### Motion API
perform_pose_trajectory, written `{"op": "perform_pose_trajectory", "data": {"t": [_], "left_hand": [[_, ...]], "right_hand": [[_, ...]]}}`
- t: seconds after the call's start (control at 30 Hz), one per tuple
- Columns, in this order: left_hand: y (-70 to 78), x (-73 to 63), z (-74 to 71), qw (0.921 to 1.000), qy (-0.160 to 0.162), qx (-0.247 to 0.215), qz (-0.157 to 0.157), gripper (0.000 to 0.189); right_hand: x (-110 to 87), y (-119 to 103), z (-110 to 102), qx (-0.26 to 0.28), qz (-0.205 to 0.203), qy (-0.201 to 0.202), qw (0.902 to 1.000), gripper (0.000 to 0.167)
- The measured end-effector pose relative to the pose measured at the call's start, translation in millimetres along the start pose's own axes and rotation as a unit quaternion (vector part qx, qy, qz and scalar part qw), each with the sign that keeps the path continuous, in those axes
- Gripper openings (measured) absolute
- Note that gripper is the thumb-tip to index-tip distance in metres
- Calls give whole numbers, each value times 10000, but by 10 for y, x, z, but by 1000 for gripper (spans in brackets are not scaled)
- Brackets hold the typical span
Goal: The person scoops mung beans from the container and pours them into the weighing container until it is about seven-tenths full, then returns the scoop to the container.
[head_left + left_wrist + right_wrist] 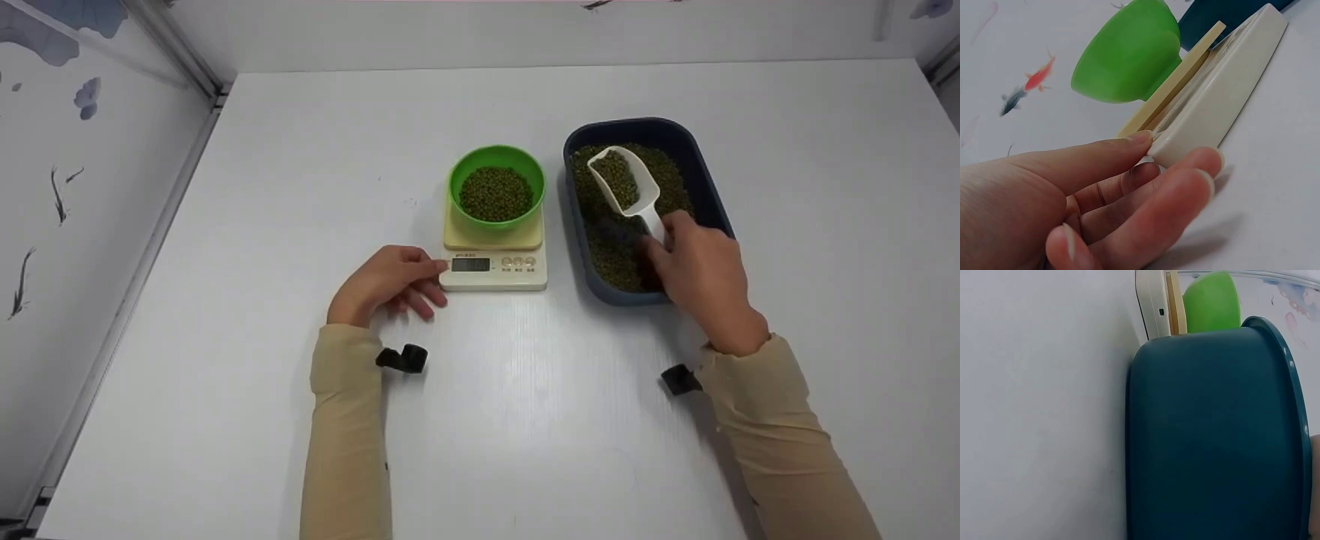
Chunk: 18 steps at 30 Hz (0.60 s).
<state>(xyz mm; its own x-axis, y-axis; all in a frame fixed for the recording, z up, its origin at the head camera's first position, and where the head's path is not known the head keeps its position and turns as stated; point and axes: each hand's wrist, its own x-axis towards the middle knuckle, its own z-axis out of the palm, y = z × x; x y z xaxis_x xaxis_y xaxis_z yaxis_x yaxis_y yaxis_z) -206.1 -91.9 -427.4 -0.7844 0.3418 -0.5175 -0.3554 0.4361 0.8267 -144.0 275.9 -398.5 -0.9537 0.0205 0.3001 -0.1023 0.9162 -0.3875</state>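
My right hand (705,274) grips the handle of a white scoop (646,199) over the dark blue tub (589,274). Small green mung beans (616,180) lie in the scoop, and more fill the tub below it. Left of the tub stands a kitchen scale (495,279) with a small display. On its pale yellow platform sits a green bowl (466,165) that also holds mung beans. My left hand (394,277) is at the scale's front left corner, its thumb touching the edge and its other fingers loose. In the right wrist view the tub's wall hides the scoop.
Everything stands on a white table (247,225). A white panel (420,34) rises along the back and a patterned panel (82,195) along the left. Black wrist pieces (405,358) stick out from both sleeves, low over the tabletop.
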Motion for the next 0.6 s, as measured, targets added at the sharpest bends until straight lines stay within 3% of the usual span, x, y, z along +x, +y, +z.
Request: {"op": "perform_pose_trajectory", "data": {"t": [0.6], "left_hand": [[-17, 40, -10, 9999, -15, -99, -88, 43]], "right_hand": [[-7, 32, 36, 25, -173, 68, 9998, 28]]}}
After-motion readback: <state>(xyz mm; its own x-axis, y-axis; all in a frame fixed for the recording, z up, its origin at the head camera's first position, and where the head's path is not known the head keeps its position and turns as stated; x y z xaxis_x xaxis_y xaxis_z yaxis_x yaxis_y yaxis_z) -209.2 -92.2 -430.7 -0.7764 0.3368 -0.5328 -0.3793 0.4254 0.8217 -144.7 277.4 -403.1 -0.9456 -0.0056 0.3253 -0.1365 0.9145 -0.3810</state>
